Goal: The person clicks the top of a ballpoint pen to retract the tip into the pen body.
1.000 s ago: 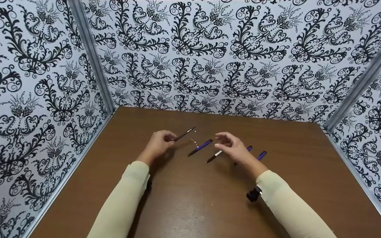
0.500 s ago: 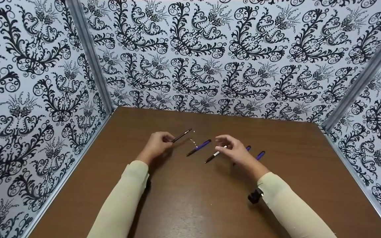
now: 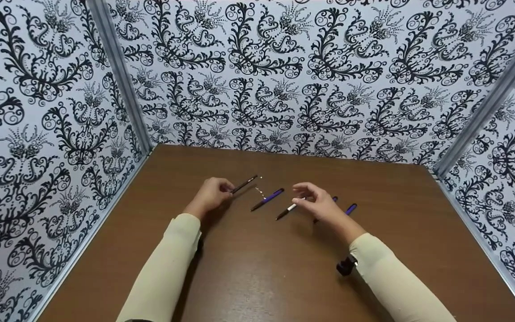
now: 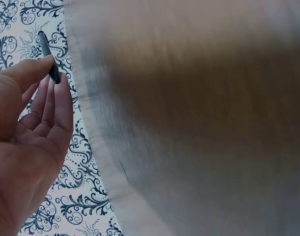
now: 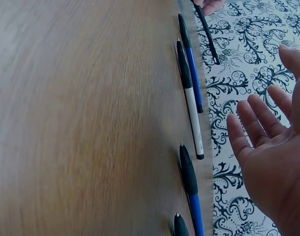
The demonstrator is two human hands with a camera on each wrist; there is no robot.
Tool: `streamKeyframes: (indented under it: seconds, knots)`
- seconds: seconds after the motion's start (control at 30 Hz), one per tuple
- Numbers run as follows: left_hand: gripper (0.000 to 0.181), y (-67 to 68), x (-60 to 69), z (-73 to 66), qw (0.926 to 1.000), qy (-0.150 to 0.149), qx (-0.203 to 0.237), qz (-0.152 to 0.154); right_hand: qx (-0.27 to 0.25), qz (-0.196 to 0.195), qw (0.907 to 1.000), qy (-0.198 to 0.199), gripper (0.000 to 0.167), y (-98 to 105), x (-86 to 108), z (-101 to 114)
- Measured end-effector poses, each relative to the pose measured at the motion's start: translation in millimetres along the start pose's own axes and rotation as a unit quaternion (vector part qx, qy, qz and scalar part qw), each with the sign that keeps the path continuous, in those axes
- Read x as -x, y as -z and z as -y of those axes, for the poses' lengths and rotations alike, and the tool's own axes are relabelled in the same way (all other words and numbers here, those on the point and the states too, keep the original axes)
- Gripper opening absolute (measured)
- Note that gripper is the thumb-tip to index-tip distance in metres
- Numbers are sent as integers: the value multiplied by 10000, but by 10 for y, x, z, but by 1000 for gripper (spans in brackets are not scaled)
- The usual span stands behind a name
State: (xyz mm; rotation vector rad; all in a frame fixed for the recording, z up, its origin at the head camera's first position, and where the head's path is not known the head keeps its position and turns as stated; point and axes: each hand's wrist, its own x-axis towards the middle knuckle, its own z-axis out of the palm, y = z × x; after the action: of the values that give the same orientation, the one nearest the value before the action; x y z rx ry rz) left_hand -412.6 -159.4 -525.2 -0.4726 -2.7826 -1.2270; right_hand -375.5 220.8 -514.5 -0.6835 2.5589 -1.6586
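White pen (image 5: 192, 115), marking (image 5: 199, 140) illegible, fingers (image 4: 34, 70) pinching black pen (image 4: 44, 45)

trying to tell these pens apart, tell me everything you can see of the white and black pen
The white and black pen has a white barrel, black grip, small point and black end; it looks like plastic. Marks near that end are too small to read. It lies slanted on the wooden table, between two blue pens. In the head view its point faces near left and the right hand hides its far end; the right wrist view shows a gap between them.
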Motion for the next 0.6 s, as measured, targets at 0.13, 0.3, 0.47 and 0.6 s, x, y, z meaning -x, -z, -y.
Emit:
streamKeyframes:
  seconds: [0.13, 0.3, 0.47, 0.6]
  knots:
    - [15, 0, -18, 9, 9999, 63, -16, 78, -17, -14, 10000, 23, 41, 4, 15, -7]
    - [15, 8, -23, 31, 9998, 139, 56, 104, -69, -41, 10000, 28, 40, 3, 31, -10]
    - [16, 12, 2, 31, 9988, 402, 235, 137, -115, 14, 9999, -18, 41, -2, 40, -31]
    - [16, 13, 10, 23, 9985, 476, 241, 104, -114, 44, 9999, -21, 41, 6, 49, -35]
